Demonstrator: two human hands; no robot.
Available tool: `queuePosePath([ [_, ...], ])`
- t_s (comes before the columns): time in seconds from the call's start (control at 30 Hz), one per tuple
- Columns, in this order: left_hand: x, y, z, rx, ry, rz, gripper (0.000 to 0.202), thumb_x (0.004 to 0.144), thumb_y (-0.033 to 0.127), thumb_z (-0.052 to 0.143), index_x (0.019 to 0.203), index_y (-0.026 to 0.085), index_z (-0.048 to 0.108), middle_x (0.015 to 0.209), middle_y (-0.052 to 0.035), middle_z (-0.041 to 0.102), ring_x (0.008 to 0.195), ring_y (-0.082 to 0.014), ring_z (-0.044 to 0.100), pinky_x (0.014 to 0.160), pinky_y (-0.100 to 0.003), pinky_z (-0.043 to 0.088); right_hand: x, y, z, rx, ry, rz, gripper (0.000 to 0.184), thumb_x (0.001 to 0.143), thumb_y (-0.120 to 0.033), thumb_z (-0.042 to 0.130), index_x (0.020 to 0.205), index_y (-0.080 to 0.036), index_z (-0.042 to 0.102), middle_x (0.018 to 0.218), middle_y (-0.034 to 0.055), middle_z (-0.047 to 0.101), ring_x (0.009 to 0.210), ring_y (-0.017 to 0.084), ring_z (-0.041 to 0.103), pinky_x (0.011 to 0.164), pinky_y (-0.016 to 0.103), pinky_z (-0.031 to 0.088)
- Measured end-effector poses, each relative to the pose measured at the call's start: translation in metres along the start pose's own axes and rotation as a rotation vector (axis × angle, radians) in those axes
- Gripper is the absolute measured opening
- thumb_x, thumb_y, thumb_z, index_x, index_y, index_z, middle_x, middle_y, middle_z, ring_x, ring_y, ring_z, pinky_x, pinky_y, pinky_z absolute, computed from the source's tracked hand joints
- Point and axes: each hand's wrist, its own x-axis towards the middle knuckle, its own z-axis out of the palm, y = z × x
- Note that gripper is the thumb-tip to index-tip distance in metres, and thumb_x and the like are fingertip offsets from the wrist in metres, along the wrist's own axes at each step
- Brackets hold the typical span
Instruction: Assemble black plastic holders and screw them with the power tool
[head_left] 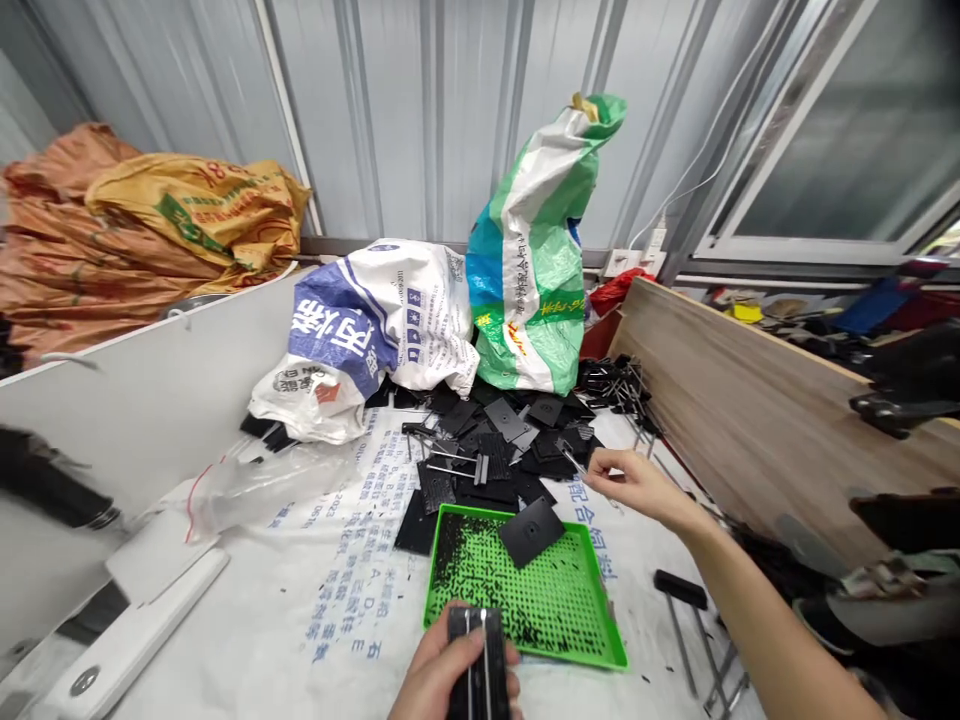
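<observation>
Left hand (442, 675) clenches stacked black plastic plates (480, 665); right hand (626, 485) pinches a thin metal pin (574, 465).

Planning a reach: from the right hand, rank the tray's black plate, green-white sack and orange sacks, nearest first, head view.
From the right hand:
1. Black plate, on the tray, left.
2. Green-white sack, ahead, behind the pile.
3. Orange sacks, far left.

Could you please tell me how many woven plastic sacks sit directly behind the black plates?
2: a white-and-blue woven sack slumped on the left, and a green-and-white woven sack standing upright to its right. More could be hidden behind them.
</observation>
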Motion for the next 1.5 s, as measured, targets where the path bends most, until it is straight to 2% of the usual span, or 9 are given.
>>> queuePosePath([
  [0.17, 0.018, 0.013, 0.038, 0.065, -0.058, 0.344, 0.037, 0.076, 0.035, 0.076, 0.095, 0.021, 0.047, 0.085, -0.0028, 0.068, 0.075, -0.0168, 0.066, 0.073, -0.032, 0.052, -0.033, -0.079, 0.078, -0.042, 0.063, -0.173, 0.018, 0.081, -0.023, 0.052, 0.063, -0.02, 0.049, 0.067, 0.0018, 0.054, 0.062, 0.016, 0.051, 0.057, 0.027, 0.038],
  [0.33, 0.031, 0.02, 0.034, 0.139, -0.025, 0.559, 0.037, 0.072, 0.022, 0.079, 0.092, 0.018, 0.048, 0.089, -0.0028, 0.068, 0.082, -0.0139, 0.066, 0.08, -0.027, 0.05, -0.069, -0.109, 0.127, -0.118, 0.135, -0.291, 0.02, 0.093, -0.021, 0.046, 0.076, -0.018, 0.056, 0.078, 0.0058, 0.055, 0.072, 0.02, 0.054, 0.064, 0.031, 0.042],
  [0.5, 0.018, 0.016, 0.022, 0.152, -0.174, 0.256, 0.043, 0.07, 0.021, 0.079, 0.1, 0.019, 0.049, 0.088, -0.0046, 0.069, 0.069, -0.0151, 0.065, 0.066, -0.032, 0.055, -0.057, -0.083, 0.099, 0.133, 0.166, -0.266, 0.023, 0.095, -0.028, 0.052, 0.115, -0.02, 0.059, 0.095, 0.008, 0.055, 0.086, 0.021, 0.057, 0.072, 0.034, 0.048],
  [0.63, 0.012, 0.006, 0.028, 0.099, -0.163, 0.098, 0.041, 0.071, 0.032, 0.077, 0.101, 0.015, 0.054, 0.087, -0.0094, 0.07, 0.071, -0.0194, 0.067, 0.067, -0.036, 0.057, -0.046, -0.065, 0.085, 0.28, -0.005, -0.296, 0.02, 0.097, -0.03, 0.049, 0.096, -0.022, 0.068, 0.084, 0.004, 0.057, 0.077, 0.018, 0.057, 0.066, 0.03, 0.046],
  [0.8, 0.017, -0.009, 0.039, -0.054, -0.201, -0.118, 0.066, 0.085, 0.07, 0.039, 0.097, 0.01, 0.063, 0.083, -0.0138, 0.069, 0.07, -0.0234, 0.067, 0.065, -0.041, 0.057, -0.053, -0.072, 0.105, 0.281, 0.274, -0.219, 0.017, 0.096, -0.027, 0.051, 0.096, -0.02, 0.067, 0.082, 0.0037, 0.055, 0.074, 0.017, 0.056, 0.065, 0.031, 0.045],
  [0.93, 0.018, -0.014, 0.04, -0.077, -0.212, -0.138, 0.063, 0.091, 0.062, 0.032, 0.101, 0.009, 0.065, 0.083, -0.013, 0.069, 0.07, -0.023, 0.067, 0.067, -0.041, 0.056, -0.061, -0.074, 0.117, 0.214, 0.296, -0.277, 0.017, 0.097, -0.023, 0.049, 0.096, -0.019, 0.066, 0.081, 0.0036, 0.052, 0.074, 0.017, 0.055, 0.067, 0.032, 0.046],
  [1.1, 0.017, -0.014, 0.036, -0.071, -0.195, -0.151, 0.055, 0.093, 0.053, 0.033, 0.101, 0.009, 0.065, 0.082, -0.0131, 0.07, 0.069, -0.0225, 0.067, 0.069, -0.041, 0.055, -0.066, -0.064, 0.113, 0.324, 0.108, -0.193, 0.015, 0.094, -0.029, 0.054, 0.101, -0.022, 0.065, 0.089, 0.0046, 0.051, 0.08, 0.018, 0.057, 0.065, 0.031, 0.05],
  [1.4, 0.013, -0.011, 0.034, 0.029, -0.212, -0.074, 0.035, 0.073, 0.024, 0.061, 0.108, 0.015, 0.056, 0.084, -0.0107, 0.071, 0.07, -0.023, 0.068, 0.068, -0.041, 0.056, -0.069, -0.06, 0.114, 0.558, 0.036, -0.103, 0.013, 0.089, -0.032, 0.062, 0.095, -0.023, 0.069, 0.09, 0.0051, 0.052, 0.083, 0.018, 0.057, 0.065, 0.028, 0.057],
  [1.5, 0.011, -0.013, 0.033, 0.073, -0.208, -0.033, 0.036, 0.079, 0.035, 0.067, 0.107, 0.018, 0.054, 0.083, -0.009, 0.071, 0.067, -0.0218, 0.069, 0.063, -0.039, 0.057, -0.071, -0.061, 0.113, 0.566, 0.002, -0.118, 0.015, 0.09, -0.033, 0.06, 0.097, -0.023, 0.07, 0.09, 0.0059, 0.052, 0.083, 0.018, 0.056, 0.064, 0.028, 0.057],
])
